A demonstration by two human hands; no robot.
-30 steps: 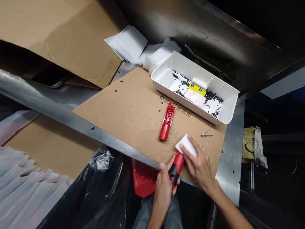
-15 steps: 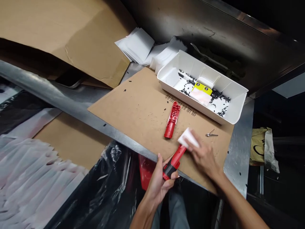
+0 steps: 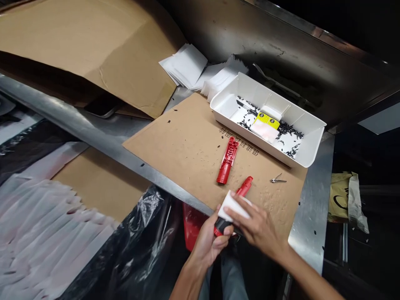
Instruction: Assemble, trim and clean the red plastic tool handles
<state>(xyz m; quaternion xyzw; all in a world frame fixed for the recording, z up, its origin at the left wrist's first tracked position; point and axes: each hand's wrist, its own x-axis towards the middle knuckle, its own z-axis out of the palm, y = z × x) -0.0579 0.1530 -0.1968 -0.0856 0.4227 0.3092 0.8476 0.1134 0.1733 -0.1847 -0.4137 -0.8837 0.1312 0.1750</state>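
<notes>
My left hand (image 3: 208, 241) grips the black lower end of a red plastic handle part (image 3: 243, 189) at the near edge of the brown cardboard sheet (image 3: 187, 141). My right hand (image 3: 254, 225) presses a white block, like a sponge or eraser (image 3: 231, 203), onto the middle of that part. Only the red tip shows beyond the block. A second red part (image 3: 228, 160) lies loose on the cardboard just beyond.
A white divided tray (image 3: 308, 146) with black shavings, a yellow label and white pads sits at the back right. Small metal tweezers (image 3: 277, 180) lie right of the red parts. White sheets (image 3: 187, 66) are stacked behind. A metal rail (image 3: 93, 141) and black plastic bag (image 3: 134, 246) lie left.
My right hand has slid the white block down the red part from its far tip toward my left hand, uncovering the tip. The view has shifted slightly.
</notes>
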